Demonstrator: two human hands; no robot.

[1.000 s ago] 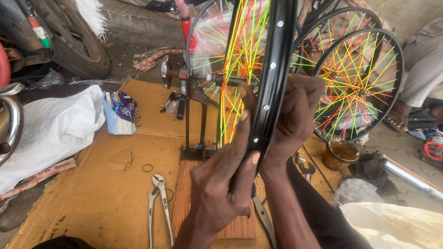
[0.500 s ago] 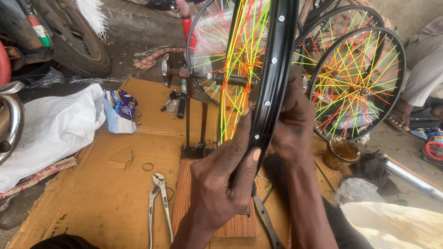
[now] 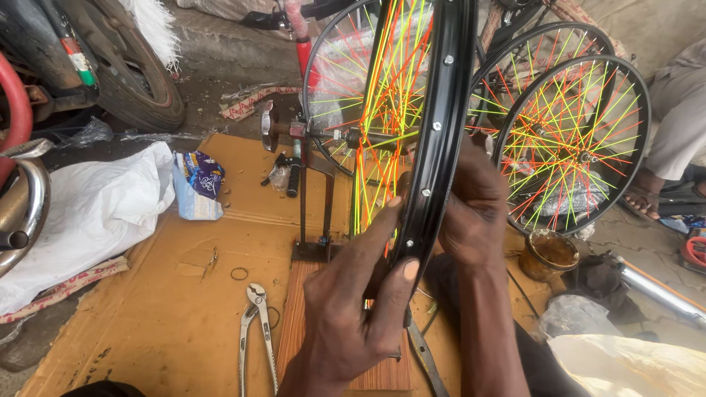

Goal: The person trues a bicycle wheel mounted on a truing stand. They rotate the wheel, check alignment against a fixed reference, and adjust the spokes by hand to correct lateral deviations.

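On the far left, a white woven sack (image 3: pixel 88 220) lies on the ground beside a curved chrome pipe (image 3: pixel 22 206), and a dark rubber tyre (image 3: pixel 129 81) stands behind them. Next to the sack sits one small blue-and-white printed packet (image 3: pixel 197 187) at the edge of the flat brown cardboard sheet (image 3: pixel 147 323) that covers the floor. One pair of silver metal pliers (image 3: pixel 254 331) lies on the cardboard, jaws pointing away, just beside a reddish wooden board (image 3: pixel 305 323) that carries a black metal truing stand (image 3: pixel 323 198).

Mounted upright in that stand, at the middle of the view, is the black metal bicycle wheel rim (image 3: pixel 441 125), seen nearly edge-on, laced with bright yellow, green, orange and red spokes and dotted with small silver eyelets along its inner face. The left hand (image 3: pixel 353 316) grips the rim's lower part from the near side, its grip pressed together on the metal with the thumb flat on the rim edge and a finger stretched up along it. The right hand (image 3: pixel 474 213) is on the far side of the rim, fingers curled against it; whether it pinches a spoke or only steadies the rim I cannot tell.

Further right, two more black wheels with coloured spokes (image 3: pixel 570 143) lean together, one behind the other, making three wheels in all. Below them stands one round rusty tin (image 3: pixel 548 257), and another person's light-coloured sleeve (image 3: pixel 680 117) shows at the right edge.
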